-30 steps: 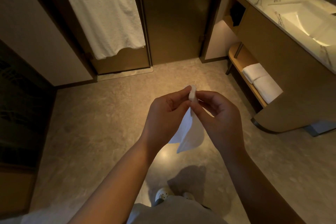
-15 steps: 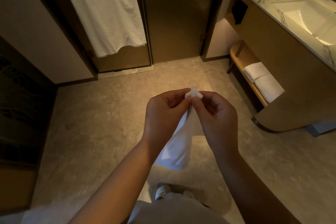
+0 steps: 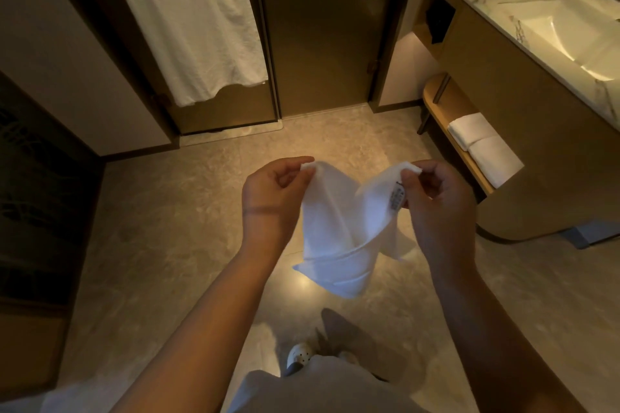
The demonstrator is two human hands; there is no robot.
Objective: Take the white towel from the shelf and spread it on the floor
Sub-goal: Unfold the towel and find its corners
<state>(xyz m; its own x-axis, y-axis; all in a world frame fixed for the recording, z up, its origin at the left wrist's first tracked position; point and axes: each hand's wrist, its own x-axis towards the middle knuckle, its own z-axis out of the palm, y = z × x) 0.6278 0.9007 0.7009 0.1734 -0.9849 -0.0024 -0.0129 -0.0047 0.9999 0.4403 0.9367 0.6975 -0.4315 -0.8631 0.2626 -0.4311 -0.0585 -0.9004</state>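
Here we count one stone-look floor [image 3: 161, 245] beneath everything, and one marble-topped counter [image 3: 483, 7] at the right with a single sink [image 3: 577, 33] set in it. One big hanging towel [image 3: 191, 27] drapes over a door at the back left. Under the counter runs one low wooden shelf [image 3: 437, 107], and on it we find two folded towels [image 3: 469, 129], side by side and touching.

The white towel [image 3: 339, 231] of the task is off the shelf and not on the floor. It hangs in the air in front of us, between the two hands, sagging in a loose fold below them. The left hand [image 3: 268, 201] pinches one top corner between thumb and fingers. The right hand [image 3: 436, 211] pinches the other top corner the same way, so the corners stand apart and the cloth dips between them. One small printed label [image 3: 397, 198] shows on the towel just beside the right thumb. We make out one pale shoe [image 3: 300, 354] at the bottom.
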